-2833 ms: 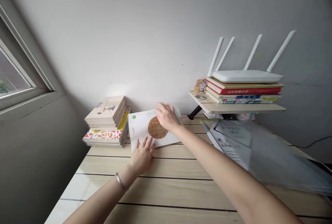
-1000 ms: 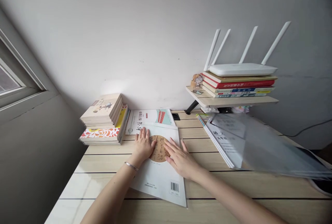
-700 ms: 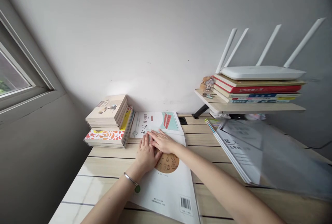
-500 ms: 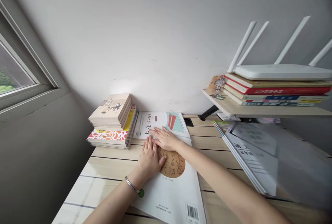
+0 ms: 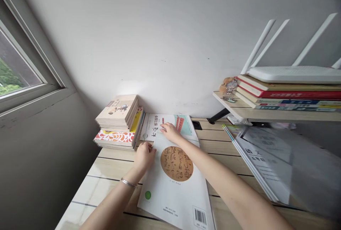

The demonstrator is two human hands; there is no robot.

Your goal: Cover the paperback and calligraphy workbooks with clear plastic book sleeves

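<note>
A white calligraphy workbook [image 5: 170, 194] lies on the table with its covers facing up. The near cover bears a brown disc of handwriting, a green dot and a barcode; Chinese lettering and a teal-and-red patch mark the far part. At the workbook's left edge, my left hand [image 5: 145, 155] has its fingers curled in, closed against that edge. My right hand [image 5: 172, 133] is farther forward, near the crease between the two parts, fingers bent and drawn together on the cover. Its fingertips are partly hidden. A silver bracelet [image 5: 129, 182] circles my left wrist.
Left of the workbook stands a stack of books [image 5: 117, 116] against the wall. At right, a raised shelf [image 5: 266, 113] carries more books [image 5: 293, 93] and a white router [image 5: 293, 74] with tall antennas. Beneath it lie white booklets [image 5: 261, 166] under a clear sheet.
My left hand has moved off the brown disc to the left edge, its fingers curling. My right hand has shifted slightly forward and its spread fingers have drawn together. The view has shifted a little.
</note>
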